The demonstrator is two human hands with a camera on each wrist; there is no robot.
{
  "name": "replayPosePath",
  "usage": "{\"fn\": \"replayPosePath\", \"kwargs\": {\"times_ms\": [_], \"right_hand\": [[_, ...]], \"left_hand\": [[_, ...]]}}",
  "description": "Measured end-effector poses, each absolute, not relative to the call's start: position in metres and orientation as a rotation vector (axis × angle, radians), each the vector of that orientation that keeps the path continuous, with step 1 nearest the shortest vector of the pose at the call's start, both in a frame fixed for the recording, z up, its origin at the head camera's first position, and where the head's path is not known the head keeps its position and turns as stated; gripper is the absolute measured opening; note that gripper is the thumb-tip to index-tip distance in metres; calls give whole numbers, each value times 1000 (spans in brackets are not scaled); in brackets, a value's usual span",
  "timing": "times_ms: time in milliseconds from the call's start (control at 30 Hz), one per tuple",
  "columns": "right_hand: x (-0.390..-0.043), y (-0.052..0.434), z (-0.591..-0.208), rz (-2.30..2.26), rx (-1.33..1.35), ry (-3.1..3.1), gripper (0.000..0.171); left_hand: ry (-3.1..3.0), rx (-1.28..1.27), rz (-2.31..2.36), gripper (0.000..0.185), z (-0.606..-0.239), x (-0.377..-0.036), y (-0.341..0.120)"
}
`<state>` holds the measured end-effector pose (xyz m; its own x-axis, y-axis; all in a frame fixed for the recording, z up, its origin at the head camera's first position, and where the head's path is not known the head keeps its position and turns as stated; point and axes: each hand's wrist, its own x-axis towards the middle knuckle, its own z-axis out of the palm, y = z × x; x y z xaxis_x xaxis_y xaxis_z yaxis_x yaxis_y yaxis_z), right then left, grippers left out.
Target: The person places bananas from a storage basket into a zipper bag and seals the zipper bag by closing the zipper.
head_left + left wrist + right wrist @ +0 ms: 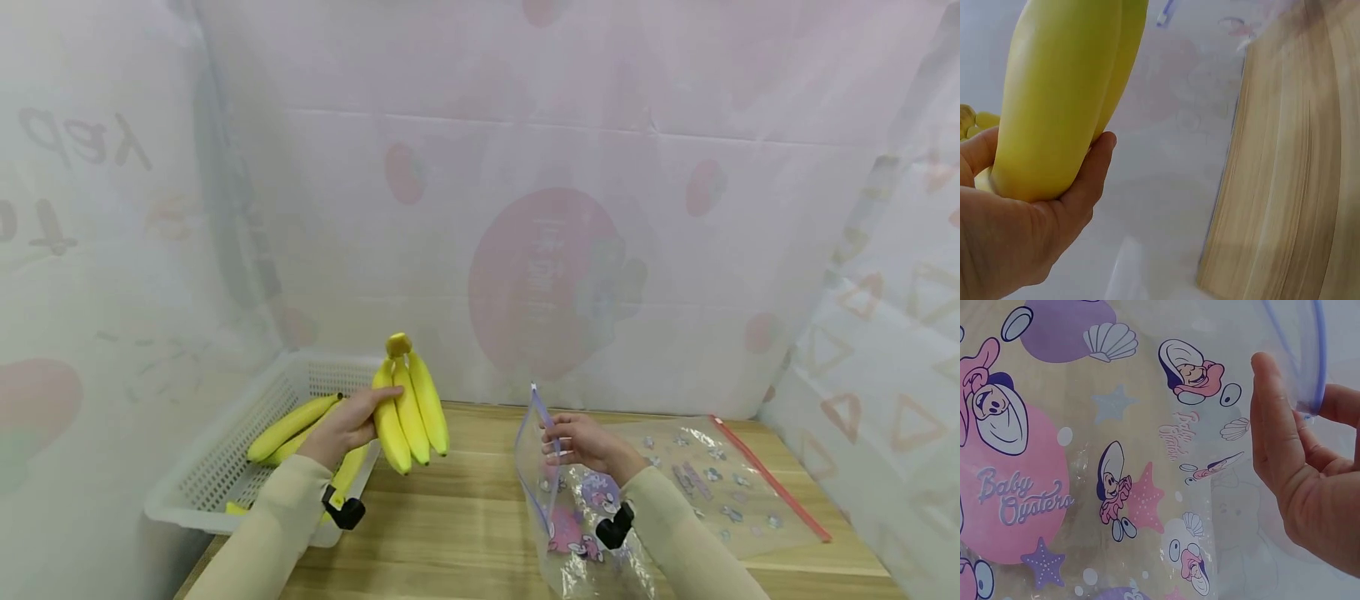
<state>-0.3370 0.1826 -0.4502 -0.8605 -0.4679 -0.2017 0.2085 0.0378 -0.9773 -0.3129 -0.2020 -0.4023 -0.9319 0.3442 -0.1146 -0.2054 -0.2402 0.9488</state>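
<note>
My left hand (351,423) grips a bunch of yellow bananas (408,406) and holds it up over the right end of a white basket (225,467), stem upward. Close up, the bananas (1060,94) rest in the curled fingers (1088,181) of that hand. My right hand (581,442) pinches the purple zip edge of a clear printed bag (573,508) and holds it upright on the wooden table (450,533). The bag's cartoon print (1022,481) fills the right wrist view, with the thumb (1272,444) against the zip edge (1316,375).
More bananas (288,427) lie in the white basket at the left. A second clear bag with a red zip (720,483) lies flat at the right. Draped white sheets close in the back and both sides.
</note>
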Motion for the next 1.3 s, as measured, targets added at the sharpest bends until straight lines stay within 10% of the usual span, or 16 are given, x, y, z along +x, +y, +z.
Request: {"fn": "replayPosePath", "kwargs": {"times_ms": [1300], "right_hand": [[-335, 166, -445, -1804, -408, 1928, 11]], "left_hand": [[1975, -164, 2513, 49, -441, -304, -71]]}}
